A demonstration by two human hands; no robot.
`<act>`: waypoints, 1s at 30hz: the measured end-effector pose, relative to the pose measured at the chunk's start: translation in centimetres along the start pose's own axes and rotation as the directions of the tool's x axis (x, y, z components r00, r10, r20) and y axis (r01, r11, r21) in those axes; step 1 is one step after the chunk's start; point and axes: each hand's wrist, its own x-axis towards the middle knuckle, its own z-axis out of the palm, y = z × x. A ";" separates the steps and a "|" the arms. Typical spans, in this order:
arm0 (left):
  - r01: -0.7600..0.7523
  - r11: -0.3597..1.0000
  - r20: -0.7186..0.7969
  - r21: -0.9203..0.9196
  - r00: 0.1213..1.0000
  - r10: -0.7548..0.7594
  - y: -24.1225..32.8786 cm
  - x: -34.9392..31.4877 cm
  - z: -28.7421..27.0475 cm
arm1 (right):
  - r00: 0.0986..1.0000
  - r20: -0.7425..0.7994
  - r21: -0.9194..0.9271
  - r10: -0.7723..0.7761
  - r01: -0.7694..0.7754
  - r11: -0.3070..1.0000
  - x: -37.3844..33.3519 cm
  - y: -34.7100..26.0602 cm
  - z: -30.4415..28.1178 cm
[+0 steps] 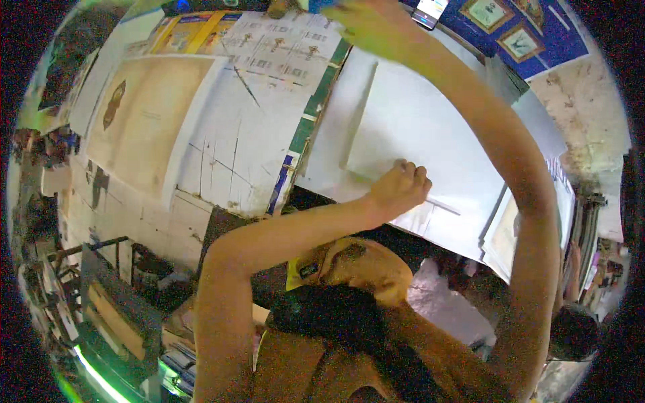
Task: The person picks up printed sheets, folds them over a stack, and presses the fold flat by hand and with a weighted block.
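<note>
My left hand (402,186) is closed in a fist and rests low on a large white sheet (430,121). Whatever its curled fingers may hold is hidden. My right forearm arches over the right side of that sheet. At its end, my right hand (379,25) is smeared by motion above the far edge, so its fingers cannot be made out. Below my left hand, a thin pale strip (443,205) lies near the sheet's front edge. The sheet looks raised, with a shadowed left edge.
To the left, a white worktop (222,144) carries a beige printed sheet (151,117) and a thin dark pointed tool (246,87). A green strip (316,101) edges it. A phone (428,12) stands at the far side, near framed pictures (521,41). Paper stacks (502,232) lie right.
</note>
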 end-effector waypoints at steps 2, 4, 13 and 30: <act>0.062 0.997 0.005 -0.042 0.998 -0.061 1.5 1.5 0.4 | 0.962 -0.234 -0.171 -0.139 0.100 0.980 7.2 2.7 2.8; 0.119 0.992 -0.011 -0.046 0.993 -0.120 2.1 1.6 -0.1 | 0.632 -0.574 -0.503 -0.520 0.229 0.833 13.0 4.3 6.8; 0.310 0.936 -0.206 -0.169 0.917 -0.341 1.6 -1.0 0.3 | 0.744 -0.409 -0.602 -0.528 0.214 0.769 19.0 0.4 10.8; 0.246 0.891 0.014 -0.382 0.965 -0.261 0.7 -1.4 -1.1 | 0.722 -0.512 0.790 0.466 0.183 0.585 -5.8 1.0 0.6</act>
